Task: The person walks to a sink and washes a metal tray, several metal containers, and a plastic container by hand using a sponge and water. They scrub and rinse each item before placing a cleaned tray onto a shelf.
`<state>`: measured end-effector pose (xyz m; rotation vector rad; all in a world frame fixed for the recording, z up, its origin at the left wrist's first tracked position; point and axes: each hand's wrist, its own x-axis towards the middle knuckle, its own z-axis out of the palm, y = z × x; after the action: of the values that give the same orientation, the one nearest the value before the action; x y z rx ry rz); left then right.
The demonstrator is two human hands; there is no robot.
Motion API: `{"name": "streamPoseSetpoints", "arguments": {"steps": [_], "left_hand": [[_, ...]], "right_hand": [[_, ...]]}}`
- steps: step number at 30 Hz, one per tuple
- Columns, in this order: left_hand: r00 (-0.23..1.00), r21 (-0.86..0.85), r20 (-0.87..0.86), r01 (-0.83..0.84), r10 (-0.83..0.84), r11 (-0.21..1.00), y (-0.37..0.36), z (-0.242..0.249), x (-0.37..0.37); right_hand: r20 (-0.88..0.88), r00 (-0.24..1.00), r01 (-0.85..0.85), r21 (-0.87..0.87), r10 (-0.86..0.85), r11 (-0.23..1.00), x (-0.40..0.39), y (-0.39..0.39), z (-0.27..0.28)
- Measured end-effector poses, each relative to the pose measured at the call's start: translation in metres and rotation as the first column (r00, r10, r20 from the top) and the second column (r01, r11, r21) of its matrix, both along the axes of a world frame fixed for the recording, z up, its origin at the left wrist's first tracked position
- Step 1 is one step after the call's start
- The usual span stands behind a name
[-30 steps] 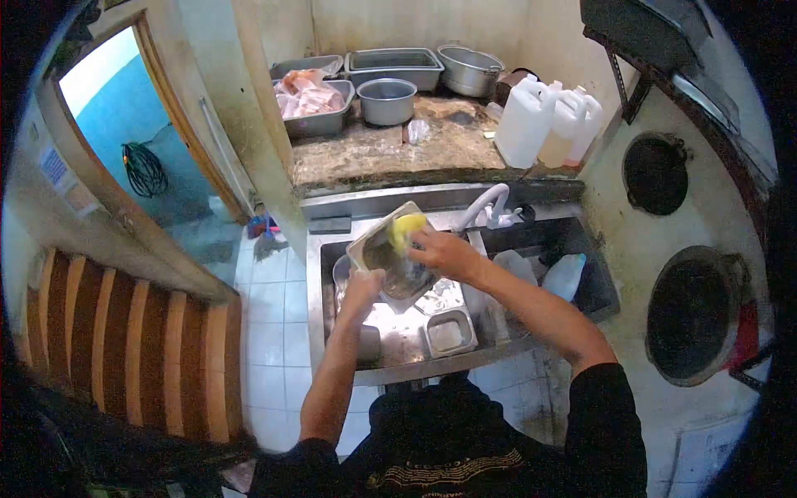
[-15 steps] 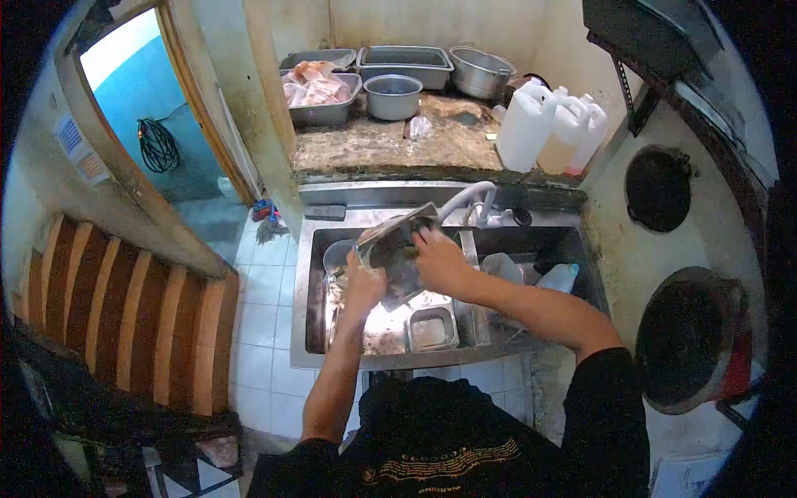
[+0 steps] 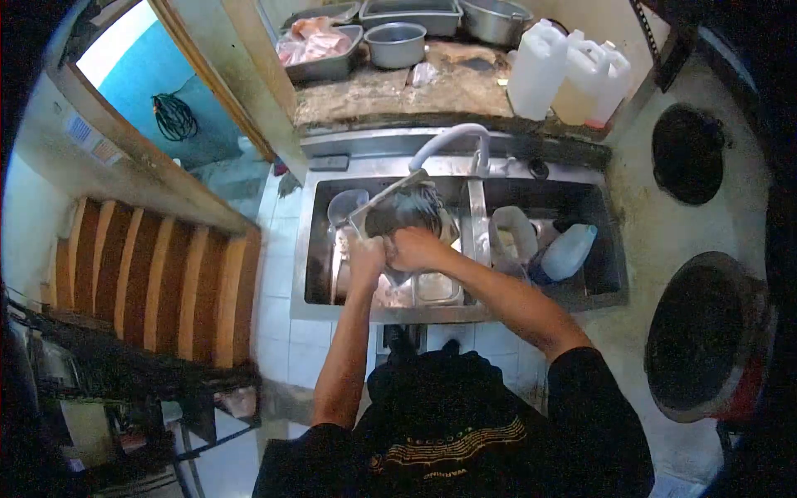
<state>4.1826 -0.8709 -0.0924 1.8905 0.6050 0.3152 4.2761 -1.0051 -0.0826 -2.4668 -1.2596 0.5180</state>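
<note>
Over the left basin, my left hand [image 3: 366, 259] is closed on the near left edge of a rectangular metal pan [image 3: 383, 197]. The pan is tilted, its dark wet inside facing me, just below the end of the curved grey faucet [image 3: 451, 134]. My right hand [image 3: 415, 248] presses against the pan's inside, close to my left hand. Its fingers look curled, and anything in them is hidden. Behind the pan stands a clear plastic container [image 3: 346, 203]. A smaller metal pan [image 3: 440, 288] lies low in the basin [image 3: 318, 278].
In the right basin lie a cut plastic jug [image 3: 515, 232] and a whitish bottle [image 3: 569, 251]. On the stained counter [image 3: 390, 98] are a round pot [image 3: 395, 45], a tray of bagged pinkish food [image 3: 315, 41] and white jugs [image 3: 536, 70]. Round dark pans [image 3: 687, 153] hang on the right wall.
My right hand has slid from the pan's upper right down toward my left hand. The head view has tilted lower, so the sink and counter sit higher.
</note>
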Motion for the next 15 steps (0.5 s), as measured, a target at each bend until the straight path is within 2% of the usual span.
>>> {"name": "streamPoseSetpoints", "arguments": {"steps": [2, 3, 4, 5, 6, 8, 9, 11, 12, 13, 14, 15], "left_hand": [[0.997, -0.136, -0.012, -0.074, 0.073, 0.988, -0.008, 0.007, -0.014], [0.989, -0.027, -0.023, -0.148, 0.148, 0.989, -0.002, -0.013, -0.019], [0.99, -0.009, -0.013, -0.137, 0.137, 0.991, 0.003, -0.021, -0.022], [0.992, 0.01, -0.003, -0.126, 0.126, 0.992, 0.008, -0.029, -0.025], [0.993, 0.028, 0.008, -0.116, 0.116, 0.993, 0.005, -0.01, -0.029], [0.977, -0.124, -0.16, 0.123, -0.142, 0.985, 0.008, 0.046, -0.04], [0.988, -0.172, -0.133, 0.055, -0.078, 0.984, 0.005, 0.053, -0.039], [0.954, 0.159, -0.25, 0.208, -0.165, 0.965, 0.03, 0.036, -0.026], [0.929, 0.312, -0.316, 0.292, -0.191, 0.904, 0.042, 0.023, -0.02], [0.966, 0.335, -0.197, 0.227, -0.168, 0.915, 0.045, 0.011, -0.018], [0.983, 0.223, -0.144, 0.146, -0.115, 0.964, 0.04, 0.013, -0.018], [0.993, 0.105, -0.101, 0.068, -0.057, 0.992, 0.034, 0.018, -0.02]], "right_hand": [[0.137, 0.987, -0.087, 0.023, 0.083, 0.996, -0.004, -0.006, -0.009], [0.299, 0.945, -0.144, 0.022, 0.131, 0.989, -0.008, -0.024, 0.024], [0.456, 0.872, -0.203, 0.011, 0.175, 0.979, -0.009, -0.036, 0.045], [0.528, 0.829, -0.238, 0.034, 0.185, 0.971, -0.008, -0.04, 0.044], [0.598, 0.779, -0.272, 0.055, 0.186, 0.961, -0.005, -0.042, 0.044], [0.724, 0.663, -0.339, 0.063, 0.191, 0.939, 0.006, -0.026, 0.051], [0.77, 0.608, -0.357, 0.047, 0.193, 0.933, 0.011, -0.017, 0.056], [0.838, 0.498, -0.335, -0.051, 0.223, 0.941, 0.012, -0.005, 0.048], [0.813, 0.563, -0.264, 0.009, 0.147, 0.964, 0.012, 0.005, 0.029], [0.782, 0.62, -0.19, 0.061, 0.072, 0.98, 0.014, 0.017, 0.005], [0.745, 0.667, -0.117, 0.105, 0.0, 0.988, 0.013, 0.025, -0.006], [0.692, 0.701, -0.109, -0.135, 0.173, 0.985, 0.002, 0.023, 0.017]]}}
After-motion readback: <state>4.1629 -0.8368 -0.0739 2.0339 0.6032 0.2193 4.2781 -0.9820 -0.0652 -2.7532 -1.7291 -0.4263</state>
